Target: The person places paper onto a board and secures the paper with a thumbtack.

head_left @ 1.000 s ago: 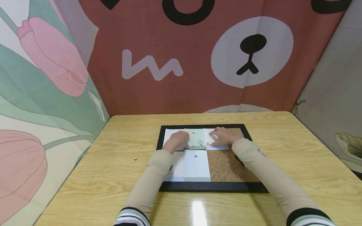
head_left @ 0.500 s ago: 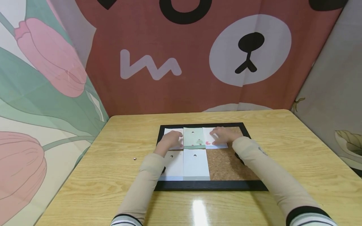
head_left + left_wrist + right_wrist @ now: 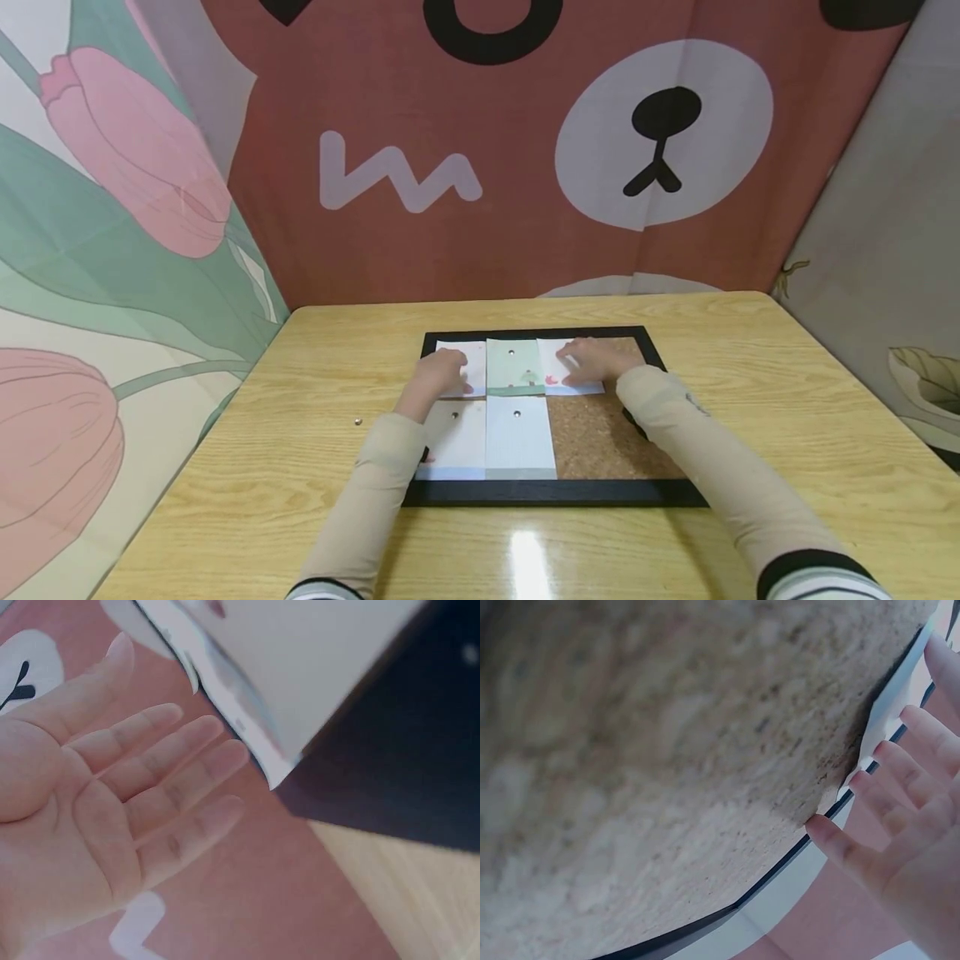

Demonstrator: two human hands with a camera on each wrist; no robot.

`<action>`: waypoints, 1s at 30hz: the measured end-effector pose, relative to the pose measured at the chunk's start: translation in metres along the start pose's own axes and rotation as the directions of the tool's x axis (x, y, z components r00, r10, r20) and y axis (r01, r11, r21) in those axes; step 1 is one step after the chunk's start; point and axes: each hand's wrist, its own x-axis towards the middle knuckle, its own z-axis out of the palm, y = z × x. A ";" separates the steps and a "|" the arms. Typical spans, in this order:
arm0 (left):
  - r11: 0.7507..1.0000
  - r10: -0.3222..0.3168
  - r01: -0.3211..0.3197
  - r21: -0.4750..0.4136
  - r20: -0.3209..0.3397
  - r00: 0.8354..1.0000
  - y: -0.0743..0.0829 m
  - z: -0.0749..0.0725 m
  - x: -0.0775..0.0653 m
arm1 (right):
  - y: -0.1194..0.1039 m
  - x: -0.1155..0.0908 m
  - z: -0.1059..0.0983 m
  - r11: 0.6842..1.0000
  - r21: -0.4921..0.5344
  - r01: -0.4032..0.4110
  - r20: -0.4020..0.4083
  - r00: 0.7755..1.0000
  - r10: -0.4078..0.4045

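A cork board (image 3: 615, 442) in a black frame lies on the table, with paper sheets side by side on it. My right hand (image 3: 592, 360) touches the white sheet (image 3: 550, 367) at the upper right, thumb and fingers spread. In the right wrist view its fingertips (image 3: 861, 780) lie along the sheet's edge. My left hand (image 3: 438, 373) is over the upper-left white sheet (image 3: 474, 360); the left wrist view shows its fingers (image 3: 180, 780) extended and holding nothing. Between the hands is a pale green sheet (image 3: 502, 368) with a silver pushpin (image 3: 512, 352).
Two pale sheets, the lower-left sheet (image 3: 465, 446) and the lower-middle sheet (image 3: 521, 442), each carry a pushpin. Another silver pushpin (image 3: 357, 422) lies on the wooden table (image 3: 285, 467) left of the board. A patterned cloth (image 3: 450, 250) hangs behind the table.
My left hand has moved left, from the green sheet's left edge to the outer side of the upper-left sheet, uncovering more of it. My right hand has stayed in place.
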 end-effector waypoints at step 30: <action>0.961 -0.251 0.244 -0.128 -0.041 0.967 -0.067 -0.013 -0.038 | 0.001 -0.001 0.001 0.999 -0.035 0.040 -0.013 0.999 -0.040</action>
